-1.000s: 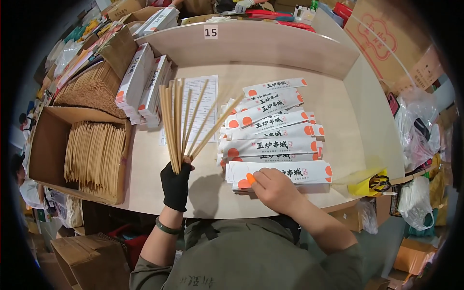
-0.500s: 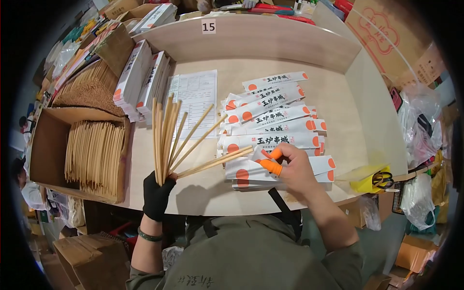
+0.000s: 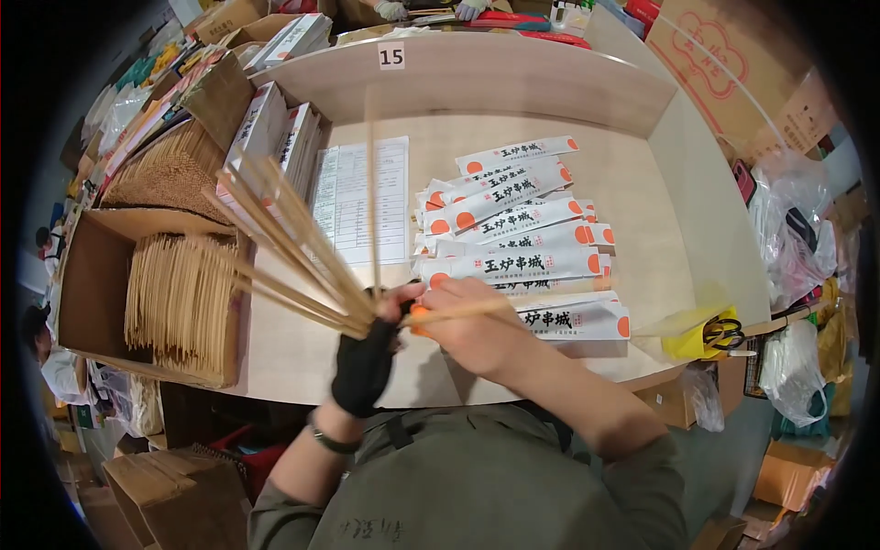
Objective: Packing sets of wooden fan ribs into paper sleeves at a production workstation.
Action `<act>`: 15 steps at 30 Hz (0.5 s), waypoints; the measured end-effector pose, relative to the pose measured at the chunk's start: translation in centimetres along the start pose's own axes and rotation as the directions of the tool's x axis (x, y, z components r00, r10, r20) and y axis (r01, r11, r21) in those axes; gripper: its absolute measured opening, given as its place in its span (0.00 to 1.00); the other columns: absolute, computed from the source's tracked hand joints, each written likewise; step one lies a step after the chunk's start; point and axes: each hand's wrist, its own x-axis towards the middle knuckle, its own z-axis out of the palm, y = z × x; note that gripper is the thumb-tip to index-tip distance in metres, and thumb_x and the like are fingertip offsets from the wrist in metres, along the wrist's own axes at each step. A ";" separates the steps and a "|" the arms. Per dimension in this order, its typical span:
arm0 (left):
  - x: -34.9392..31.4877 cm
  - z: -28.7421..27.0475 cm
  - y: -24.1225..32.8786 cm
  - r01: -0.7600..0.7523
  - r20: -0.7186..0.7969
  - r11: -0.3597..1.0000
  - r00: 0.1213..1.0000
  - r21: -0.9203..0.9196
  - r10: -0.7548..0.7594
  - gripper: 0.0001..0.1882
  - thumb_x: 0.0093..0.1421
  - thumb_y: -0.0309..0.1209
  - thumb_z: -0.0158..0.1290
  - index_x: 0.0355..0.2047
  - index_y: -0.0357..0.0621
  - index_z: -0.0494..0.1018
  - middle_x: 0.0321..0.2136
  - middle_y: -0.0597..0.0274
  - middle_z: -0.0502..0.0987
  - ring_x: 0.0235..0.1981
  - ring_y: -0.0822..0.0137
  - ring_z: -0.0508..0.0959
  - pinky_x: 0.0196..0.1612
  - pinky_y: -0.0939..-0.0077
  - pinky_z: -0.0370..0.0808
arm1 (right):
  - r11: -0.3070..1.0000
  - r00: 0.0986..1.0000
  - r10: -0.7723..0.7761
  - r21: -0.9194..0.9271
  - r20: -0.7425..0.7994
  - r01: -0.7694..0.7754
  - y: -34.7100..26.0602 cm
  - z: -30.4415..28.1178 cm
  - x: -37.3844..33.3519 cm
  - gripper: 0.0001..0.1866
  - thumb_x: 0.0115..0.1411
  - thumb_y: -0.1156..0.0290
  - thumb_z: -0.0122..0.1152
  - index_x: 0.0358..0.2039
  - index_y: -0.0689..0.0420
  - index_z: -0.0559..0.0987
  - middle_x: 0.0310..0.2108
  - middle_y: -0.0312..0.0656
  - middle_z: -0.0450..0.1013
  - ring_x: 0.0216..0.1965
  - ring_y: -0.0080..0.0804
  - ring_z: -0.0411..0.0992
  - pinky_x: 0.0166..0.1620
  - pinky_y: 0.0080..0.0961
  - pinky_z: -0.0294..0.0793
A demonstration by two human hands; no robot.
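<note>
My left hand [image 3: 365, 362], in a black fingerless glove, is closed around the lower ends of several wooden chopsticks [image 3: 307, 266], which fan out up and to the left, blurred by motion. My right hand [image 3: 472, 325], with orange finger covers, meets it. Its fingertips are pinched beside the left fingers, at the end of one blurred chopstick [image 3: 477, 313] that crosses over the right hand. The exact grip is partly hidden. Just beyond the right hand lies a loose pile of white paper chopstick sleeves [image 3: 518, 266] with orange dots.
On the left, a cardboard box [image 3: 92, 293] holds many upright chopsticks, with bundled sleeves [image 3: 257, 128] behind. A printed sheet [image 3: 360, 197] lies mid-table. Scissors [image 3: 731, 335] sit in a yellow holder [image 3: 687, 343] at the right. Low panels [image 3: 495, 73] edge the table. A co-worker's gloved hands [image 3: 472, 9] show beyond.
My right hand has moved left from the sleeve pile to meet my left hand. The left has shifted right, and its chopsticks have swung, most now leaning left.
</note>
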 end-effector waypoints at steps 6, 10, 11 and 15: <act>3.2 0.3 -2.9 -0.086 -0.139 0.993 0.986 0.075 0.095 0.11 0.67 0.36 0.45 0.40 0.41 0.71 0.27 0.68 0.73 0.28 0.79 0.71 0.28 0.84 0.67 | 0.997 0.993 0.059 -0.047 0.103 -0.055 2.1 1.1 -0.9 0.04 0.50 0.68 0.59 0.24 0.53 0.78 0.22 0.36 0.69 0.30 0.35 0.70 0.34 0.32 0.68; 3.9 0.3 -4.0 -0.061 -0.203 0.995 0.978 -0.075 0.044 0.12 0.66 0.36 0.46 0.41 0.41 0.72 0.24 0.67 0.72 0.26 0.77 0.73 0.31 0.82 0.72 | 0.983 0.963 0.061 -0.181 0.262 -0.013 2.7 0.4 0.3 0.10 0.49 0.64 0.63 0.30 0.55 0.78 0.30 0.38 0.71 0.36 0.37 0.70 0.40 0.35 0.67; 4.4 -0.4 -4.4 -0.055 -0.247 0.985 0.969 -0.165 0.012 0.12 0.66 0.36 0.47 0.42 0.42 0.72 0.24 0.66 0.72 0.25 0.76 0.73 0.32 0.81 0.73 | 0.983 0.963 0.063 -0.182 0.263 -0.015 3.1 -0.2 0.3 0.10 0.49 0.64 0.63 0.30 0.55 0.78 0.30 0.38 0.71 0.36 0.37 0.70 0.40 0.35 0.67; 4.1 -6.6 -5.9 0.179 -0.320 0.921 0.900 -0.345 -0.295 0.16 0.66 0.45 0.47 0.41 0.46 0.70 0.22 0.75 0.66 0.21 0.77 0.67 0.23 0.79 0.67 | 0.977 0.989 0.096 -0.179 -0.110 -0.115 3.7 -1.5 -1.7 0.18 0.48 0.64 0.66 0.37 0.62 0.77 0.33 0.44 0.71 0.36 0.41 0.69 0.42 0.38 0.68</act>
